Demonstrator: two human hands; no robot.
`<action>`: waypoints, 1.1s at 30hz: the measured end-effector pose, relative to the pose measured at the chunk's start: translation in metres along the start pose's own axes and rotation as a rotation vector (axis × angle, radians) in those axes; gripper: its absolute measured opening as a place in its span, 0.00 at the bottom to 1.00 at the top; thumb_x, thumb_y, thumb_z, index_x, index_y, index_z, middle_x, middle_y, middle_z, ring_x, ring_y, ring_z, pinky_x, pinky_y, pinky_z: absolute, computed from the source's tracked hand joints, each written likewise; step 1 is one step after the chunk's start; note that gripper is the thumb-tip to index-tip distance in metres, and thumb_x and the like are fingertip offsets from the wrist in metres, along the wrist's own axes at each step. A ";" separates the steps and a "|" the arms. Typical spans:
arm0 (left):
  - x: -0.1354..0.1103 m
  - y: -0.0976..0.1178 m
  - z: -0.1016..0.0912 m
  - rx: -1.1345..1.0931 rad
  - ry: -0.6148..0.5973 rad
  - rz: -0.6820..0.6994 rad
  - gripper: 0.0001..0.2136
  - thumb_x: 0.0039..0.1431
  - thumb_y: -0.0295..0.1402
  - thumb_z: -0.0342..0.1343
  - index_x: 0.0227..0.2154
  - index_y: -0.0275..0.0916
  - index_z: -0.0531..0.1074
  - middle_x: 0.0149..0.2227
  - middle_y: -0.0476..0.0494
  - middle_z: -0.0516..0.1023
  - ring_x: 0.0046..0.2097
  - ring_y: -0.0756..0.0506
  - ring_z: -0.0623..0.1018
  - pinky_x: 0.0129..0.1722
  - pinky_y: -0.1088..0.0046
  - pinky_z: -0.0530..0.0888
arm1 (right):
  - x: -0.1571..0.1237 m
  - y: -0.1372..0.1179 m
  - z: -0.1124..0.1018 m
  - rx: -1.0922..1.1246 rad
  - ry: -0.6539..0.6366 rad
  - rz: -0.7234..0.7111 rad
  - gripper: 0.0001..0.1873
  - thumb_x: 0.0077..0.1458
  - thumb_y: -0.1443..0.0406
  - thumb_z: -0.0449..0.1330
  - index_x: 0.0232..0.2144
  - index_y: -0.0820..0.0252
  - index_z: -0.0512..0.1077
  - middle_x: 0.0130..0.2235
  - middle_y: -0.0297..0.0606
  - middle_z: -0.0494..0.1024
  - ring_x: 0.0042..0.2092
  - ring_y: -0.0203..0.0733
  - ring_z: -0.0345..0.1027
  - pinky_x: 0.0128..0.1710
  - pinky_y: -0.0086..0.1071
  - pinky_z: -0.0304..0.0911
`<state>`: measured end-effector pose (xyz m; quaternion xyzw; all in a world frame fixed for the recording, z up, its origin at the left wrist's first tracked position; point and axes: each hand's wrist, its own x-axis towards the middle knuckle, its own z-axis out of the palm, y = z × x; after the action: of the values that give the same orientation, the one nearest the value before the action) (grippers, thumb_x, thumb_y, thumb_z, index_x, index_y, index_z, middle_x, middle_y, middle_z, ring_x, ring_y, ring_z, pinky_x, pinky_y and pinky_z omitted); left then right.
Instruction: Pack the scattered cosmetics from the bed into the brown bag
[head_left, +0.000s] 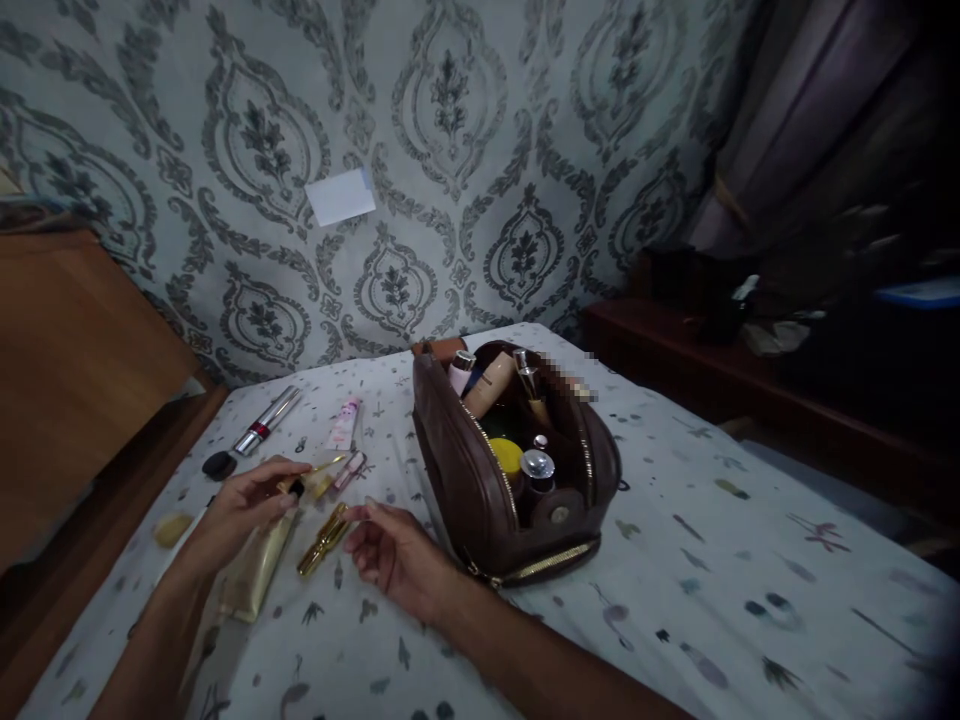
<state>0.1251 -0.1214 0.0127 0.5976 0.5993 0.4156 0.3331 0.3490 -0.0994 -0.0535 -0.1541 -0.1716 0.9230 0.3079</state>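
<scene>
My left hand (pixel 247 505) is over the left part of the bed, its thumb and forefinger closed around the black-capped end of a pale gold cosmetic tube (pixel 262 570). A thin gold item (pixel 328 463) shows just past the forefinger; whether it is touched is unclear. My right hand (pixel 401 560) has loosely curled, parted fingers, the fingertips by the upper end of a shiny gold lipstick tube (pixel 322 540). Beyond them lie a small pink tube (pixel 345 425) and a clear pinkish lip gloss (pixel 349 470). A brown makeup bag (pixel 465 480) stands unzipped to the right.
Inside the bag are a beige tube (pixel 491 385), a yellow lid (pixel 506 457) and a silver-capped bottle (pixel 538 468). A silver cosmetic tube (pixel 268 420) and makeup brush (pixel 219 465) lie at left. Patterned wall (pixel 450 230) behind, wooden panel (pixel 82 380) left, dark red ledge (pixel 690 400) right.
</scene>
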 end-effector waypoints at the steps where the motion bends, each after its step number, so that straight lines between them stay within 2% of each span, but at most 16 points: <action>1: -0.002 0.004 0.001 0.021 -0.053 0.034 0.18 0.48 0.42 0.66 0.42 0.41 0.80 0.41 0.41 0.77 0.38 0.44 0.75 0.36 0.71 0.74 | 0.000 0.000 0.000 -0.004 0.004 0.006 0.21 0.48 0.53 0.69 0.31 0.68 0.76 0.22 0.35 0.77 0.20 0.29 0.65 0.20 0.23 0.49; 4: -0.006 0.015 0.005 0.034 -0.171 0.104 0.17 0.51 0.41 0.64 0.43 0.41 0.79 0.42 0.39 0.77 0.45 0.41 0.76 0.46 0.67 0.73 | 0.000 -0.001 0.001 -0.009 0.024 0.016 0.22 0.49 0.51 0.68 0.27 0.67 0.75 0.21 0.35 0.76 0.20 0.28 0.65 0.19 0.22 0.50; 9: -0.010 0.020 0.014 0.002 -0.294 0.121 0.18 0.52 0.41 0.65 0.44 0.39 0.78 0.44 0.39 0.75 0.45 0.43 0.76 0.43 0.70 0.72 | 0.000 0.000 0.003 -0.018 0.025 0.020 0.21 0.48 0.52 0.69 0.24 0.66 0.73 0.22 0.35 0.77 0.20 0.28 0.65 0.20 0.21 0.53; 14: -0.013 0.021 0.021 0.003 -0.337 0.120 0.18 0.53 0.42 0.64 0.44 0.40 0.78 0.44 0.39 0.73 0.44 0.43 0.75 0.40 0.70 0.73 | -0.001 0.001 0.004 -0.045 0.027 0.005 0.19 0.49 0.55 0.69 0.22 0.66 0.72 0.22 0.35 0.76 0.20 0.27 0.63 0.19 0.22 0.52; 20: -0.015 0.017 0.023 -0.093 -0.282 0.072 0.19 0.55 0.40 0.62 0.49 0.38 0.75 0.45 0.40 0.76 0.44 0.44 0.76 0.42 0.71 0.74 | -0.001 0.004 0.002 -0.094 0.024 -0.065 0.17 0.43 0.58 0.73 0.22 0.65 0.73 0.22 0.33 0.75 0.21 0.27 0.62 0.19 0.21 0.52; 23: -0.015 0.014 0.024 -0.090 -0.232 0.011 0.18 0.58 0.41 0.59 0.48 0.38 0.74 0.40 0.42 0.77 0.35 0.48 0.76 0.33 0.76 0.73 | -0.001 0.005 0.001 -0.112 0.036 -0.073 0.17 0.40 0.58 0.74 0.23 0.65 0.74 0.22 0.32 0.75 0.21 0.27 0.62 0.19 0.21 0.52; 25: -0.014 0.013 0.025 -0.075 -0.193 -0.037 0.18 0.57 0.42 0.59 0.47 0.37 0.74 0.37 0.44 0.77 0.30 0.51 0.73 0.24 0.80 0.68 | -0.001 0.005 0.001 -0.114 0.040 -0.072 0.18 0.39 0.58 0.75 0.24 0.65 0.75 0.22 0.32 0.75 0.21 0.27 0.63 0.20 0.21 0.52; 27: -0.013 0.013 0.027 -0.077 -0.150 -0.067 0.17 0.55 0.43 0.61 0.43 0.37 0.75 0.35 0.45 0.77 0.27 0.52 0.72 0.21 0.81 0.64 | -0.001 0.006 0.001 -0.108 0.041 -0.077 0.18 0.38 0.58 0.75 0.25 0.66 0.75 0.22 0.32 0.76 0.21 0.27 0.63 0.20 0.21 0.52; 33: -0.015 0.018 0.026 -0.075 0.029 -0.012 0.14 0.50 0.40 0.65 0.36 0.36 0.76 0.31 0.46 0.78 0.29 0.50 0.74 0.26 0.79 0.70 | -0.001 0.006 0.003 -0.017 0.088 0.000 0.20 0.52 0.53 0.66 0.22 0.66 0.74 0.19 0.34 0.75 0.19 0.29 0.62 0.20 0.23 0.53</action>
<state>0.1571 -0.1352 0.0165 0.5751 0.5917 0.4445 0.3488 0.3456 -0.1047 -0.0530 -0.1970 -0.1655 0.9140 0.3137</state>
